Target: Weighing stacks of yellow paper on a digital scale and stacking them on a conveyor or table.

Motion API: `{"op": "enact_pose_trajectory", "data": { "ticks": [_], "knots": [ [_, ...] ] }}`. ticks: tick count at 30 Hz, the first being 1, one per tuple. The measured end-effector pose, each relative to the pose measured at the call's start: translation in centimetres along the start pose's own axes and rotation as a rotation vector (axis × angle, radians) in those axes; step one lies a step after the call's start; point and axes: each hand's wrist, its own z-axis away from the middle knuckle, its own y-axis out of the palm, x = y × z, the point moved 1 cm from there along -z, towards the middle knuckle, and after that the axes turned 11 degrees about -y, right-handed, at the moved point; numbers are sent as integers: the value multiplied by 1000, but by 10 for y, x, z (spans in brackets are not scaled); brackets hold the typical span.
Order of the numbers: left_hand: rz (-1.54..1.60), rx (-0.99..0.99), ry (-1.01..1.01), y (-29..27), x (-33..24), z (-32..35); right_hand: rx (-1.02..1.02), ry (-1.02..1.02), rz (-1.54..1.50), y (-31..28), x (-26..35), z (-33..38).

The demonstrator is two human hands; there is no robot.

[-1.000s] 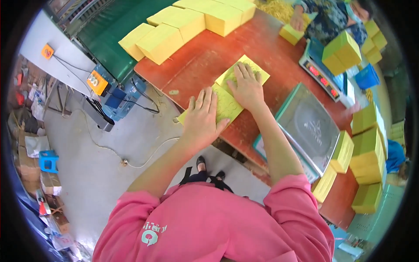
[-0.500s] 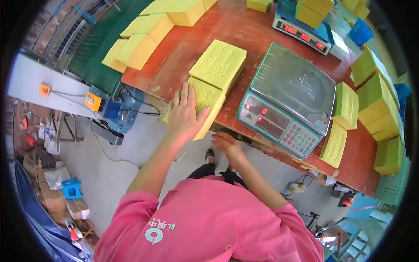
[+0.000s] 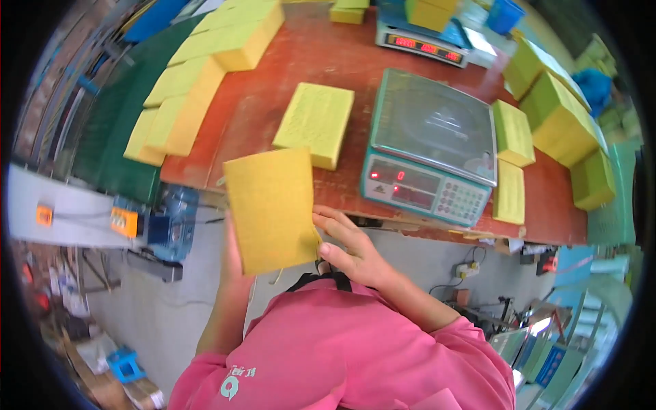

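A yellow block (image 3: 270, 212), perhaps a stack of paper, is held up in front of the table edge with its plain broad face toward me. My left hand (image 3: 234, 249) grips it along the left side, fingers mostly hidden behind it. At the right side, the fingertips and thumb of my right hand (image 3: 352, 249) rest on the block's edge. Just beyond, a second yellow block (image 3: 318, 119) with a stamped pattern lies flat on the red table (image 3: 253, 102). To its right stands a green-edged digital scale (image 3: 437, 130) with a bare metal pan.
Rows of yellow blocks (image 3: 181, 89) line the table's left side. More yellow blocks (image 3: 564, 113) are stacked at the right. A second scale (image 3: 424, 44) at the back carries blocks. A blue cup (image 3: 506, 15) stands behind it. Orange switch boxes (image 3: 124, 221) are at the left.
The nearer yellow block has been lifted off the table and tipped up, its plain face now showing. My right hand has come up to its right edge. The view has shifted.
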Motion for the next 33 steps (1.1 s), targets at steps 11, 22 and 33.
{"op": "enact_pose_trajectory", "data": {
  "ticks": [11, 22, 33],
  "knots": [
    [-2, 646, -421, 240, 85, -136, -514, -272, 1149, -158, 98, -8],
    [-13, 272, -647, 210, 110, -151, -333, -160, 1169, -254, 51, -28],
    [-2221, -587, 317, 144, 33, -175, -167, -120, 1258, -237, 49, -29]
  ]
}}
